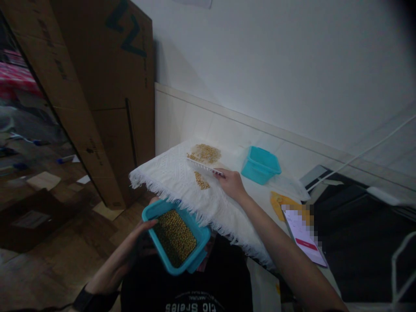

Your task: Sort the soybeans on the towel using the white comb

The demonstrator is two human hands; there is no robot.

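the left hand grips the blue box by one side, thumb over the rim, near the fringed edge of the white cloth. the right hand grips one end of a thin white strip, set between two patches of loose beans on the cloth. the box, part filled, is probably weighty and smooth, best held under its rim; the strip seems light and stiff, the beans apt to roll.
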